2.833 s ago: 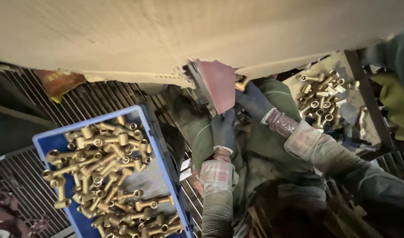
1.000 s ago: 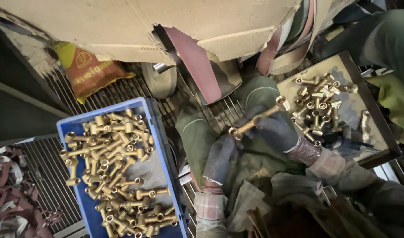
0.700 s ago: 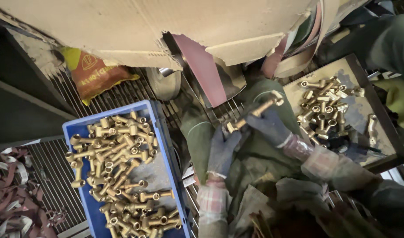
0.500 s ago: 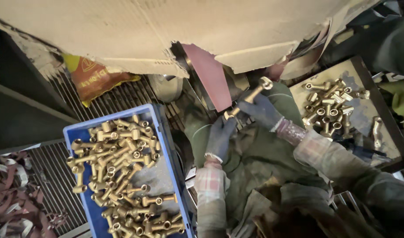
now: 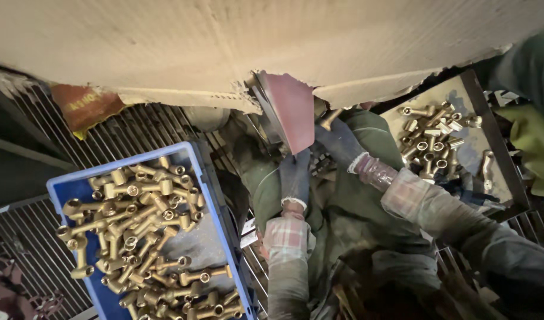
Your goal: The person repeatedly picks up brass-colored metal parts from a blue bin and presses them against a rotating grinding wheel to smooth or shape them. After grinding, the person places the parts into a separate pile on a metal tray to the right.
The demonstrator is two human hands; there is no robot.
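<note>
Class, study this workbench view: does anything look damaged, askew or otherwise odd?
The cardboard sheet overhead has a torn, ragged lower edge around the reddish sanding belt. Brass fittings lie jumbled in the blue crate. Nothing looks spilled.

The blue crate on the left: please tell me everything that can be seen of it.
The blue crate is a rectangular plastic bin with a thick rim, seen from above and standing on a dark metal grating. It holds a loose heap of brass fittings, T-shaped, with round open ends. Its lower corner runs out of the picture. Neither of the hands touches it.
</note>
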